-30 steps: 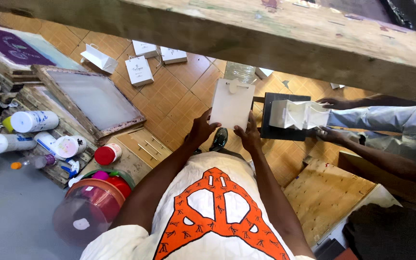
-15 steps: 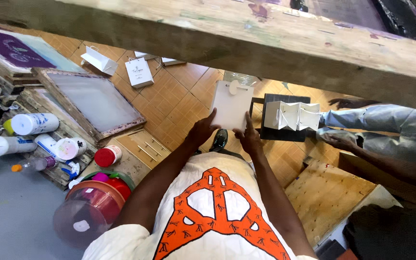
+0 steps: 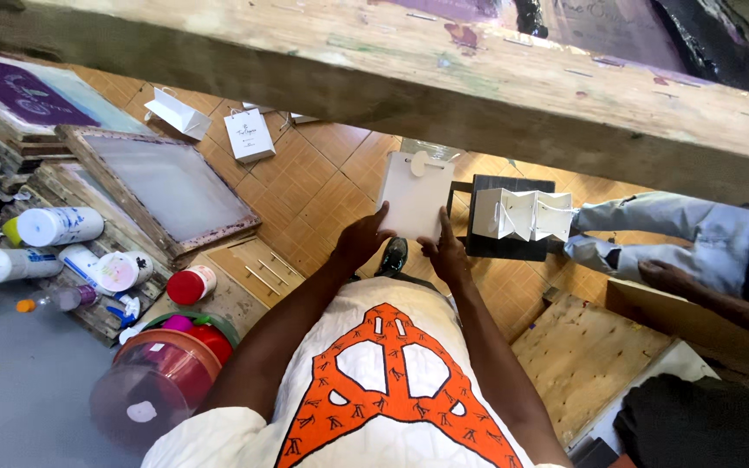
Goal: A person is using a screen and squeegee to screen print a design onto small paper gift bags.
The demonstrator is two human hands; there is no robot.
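Note:
A small white paper bag (image 3: 415,195) with a round tab at its top hangs flat above the tiled floor, below a wooden beam. My left hand (image 3: 363,240) grips its lower left edge and my right hand (image 3: 446,254) grips its lower right edge. Just right of it, several folded white paper bags (image 3: 524,214) stand on a dark board (image 3: 508,246).
Another person sits at the right, with a jeans-clad leg (image 3: 669,234) and a hand (image 3: 665,276). Wooden-framed screens (image 3: 166,186), white bottles (image 3: 58,226), a red-lidded jar (image 3: 191,285) and a pink bucket (image 3: 153,381) lie at left. More white bags (image 3: 249,134) stand farther off on the floor.
The view has shifted, and the beam now covers more of the top. My hands keep their hold on the white bag. The other person's hand has drawn back from the folded bags.

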